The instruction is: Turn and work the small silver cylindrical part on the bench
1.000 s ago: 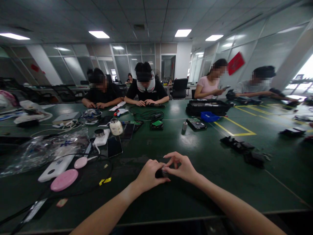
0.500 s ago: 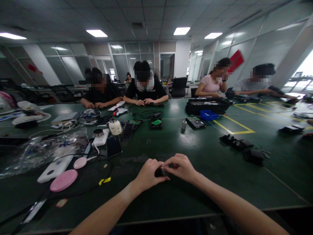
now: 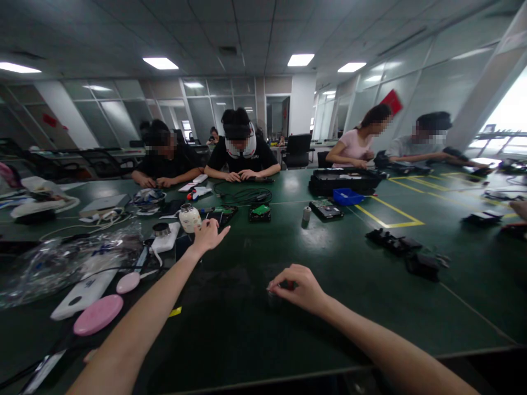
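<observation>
My left hand [image 3: 209, 236] is stretched out over the table, fingers apart and thumb spread, with nothing seen in it. It is at the lower right of a cream patterned jar [image 3: 190, 217]; whether it touches the jar I cannot tell. My right hand [image 3: 300, 285] stays low in front of me, thumb and fingers pinched together at the top of a small, dim cylinder-like thing [image 3: 272, 297]. That thing is dark and blurred, so its kind is unclear. A bit of red shows between the right fingers.
At left lie a pink disc [image 3: 99, 314], a white case [image 3: 84, 293] and clear plastic wrap [image 3: 37, 269]. Farther off are a hard drive [image 3: 326, 209], a small metal cylinder [image 3: 307, 213], a blue tray [image 3: 348, 197] and black parts [image 3: 422, 266]. Several people sit around the table.
My left hand has let go of the small thing and moved forward and left to the cream jar. My right hand stays pinched in nearly the same place.
</observation>
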A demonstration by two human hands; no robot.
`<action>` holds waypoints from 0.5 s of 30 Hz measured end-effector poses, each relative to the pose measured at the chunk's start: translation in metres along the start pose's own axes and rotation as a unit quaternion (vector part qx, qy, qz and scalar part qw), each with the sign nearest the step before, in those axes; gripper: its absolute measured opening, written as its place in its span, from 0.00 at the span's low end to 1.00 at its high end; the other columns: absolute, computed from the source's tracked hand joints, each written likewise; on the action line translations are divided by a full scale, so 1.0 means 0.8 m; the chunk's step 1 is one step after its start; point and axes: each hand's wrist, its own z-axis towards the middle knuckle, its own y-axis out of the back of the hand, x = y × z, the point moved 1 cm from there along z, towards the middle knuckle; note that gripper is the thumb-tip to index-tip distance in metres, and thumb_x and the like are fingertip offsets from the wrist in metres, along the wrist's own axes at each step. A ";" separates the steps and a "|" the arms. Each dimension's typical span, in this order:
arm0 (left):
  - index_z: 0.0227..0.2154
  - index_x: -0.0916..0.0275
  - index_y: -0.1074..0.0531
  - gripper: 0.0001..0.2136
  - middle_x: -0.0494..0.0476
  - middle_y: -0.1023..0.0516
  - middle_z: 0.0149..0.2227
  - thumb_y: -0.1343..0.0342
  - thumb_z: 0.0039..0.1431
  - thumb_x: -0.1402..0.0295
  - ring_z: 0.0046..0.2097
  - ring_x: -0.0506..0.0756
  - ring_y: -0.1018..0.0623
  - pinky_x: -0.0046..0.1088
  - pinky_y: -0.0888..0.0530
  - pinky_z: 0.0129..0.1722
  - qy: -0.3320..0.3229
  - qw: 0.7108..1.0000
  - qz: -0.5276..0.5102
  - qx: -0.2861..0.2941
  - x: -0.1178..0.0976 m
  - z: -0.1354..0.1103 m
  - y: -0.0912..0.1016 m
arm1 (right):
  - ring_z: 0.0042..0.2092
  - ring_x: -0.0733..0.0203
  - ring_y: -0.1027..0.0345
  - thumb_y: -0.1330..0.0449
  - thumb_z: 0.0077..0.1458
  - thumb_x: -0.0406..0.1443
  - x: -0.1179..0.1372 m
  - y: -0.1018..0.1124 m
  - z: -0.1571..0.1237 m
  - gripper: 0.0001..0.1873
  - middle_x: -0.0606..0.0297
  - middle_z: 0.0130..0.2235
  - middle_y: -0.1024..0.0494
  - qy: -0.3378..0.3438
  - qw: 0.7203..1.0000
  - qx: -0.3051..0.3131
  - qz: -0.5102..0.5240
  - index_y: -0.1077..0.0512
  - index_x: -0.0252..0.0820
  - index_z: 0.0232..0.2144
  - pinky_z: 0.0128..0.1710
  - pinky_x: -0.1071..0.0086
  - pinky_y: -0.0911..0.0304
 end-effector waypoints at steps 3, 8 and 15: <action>0.40 0.66 0.35 0.22 0.76 0.29 0.47 0.54 0.59 0.49 0.55 0.71 0.35 0.59 0.45 0.53 0.024 1.000 0.002 0.014 0.011 0.015 -0.009 | 0.24 0.66 0.34 0.37 0.55 0.37 0.000 0.002 0.000 0.03 0.70 0.31 0.19 0.007 1.000 0.001 0.002 0.23 0.47 0.33 0.34 0.70 0.40; 0.47 0.66 0.38 0.22 0.76 0.34 0.54 0.54 0.60 0.52 0.61 0.71 0.42 0.56 0.47 0.57 0.002 1.000 -0.009 -0.021 -0.018 0.014 -0.007 | 0.25 0.66 0.33 0.36 0.55 0.36 0.001 0.004 0.002 0.02 0.71 0.31 0.19 0.013 1.000 0.002 0.002 0.23 0.47 0.32 0.34 0.70 0.40; 0.54 0.58 0.45 0.24 0.65 0.42 0.63 0.53 0.62 0.49 0.63 0.63 0.41 0.46 0.44 0.60 -0.224 0.949 -0.221 -0.014 -0.117 -0.125 -0.004 | 0.24 0.67 0.35 0.36 0.55 0.37 -0.003 0.004 0.001 0.03 0.69 0.29 0.20 0.001 1.000 0.003 0.015 0.23 0.46 0.33 0.34 0.71 0.41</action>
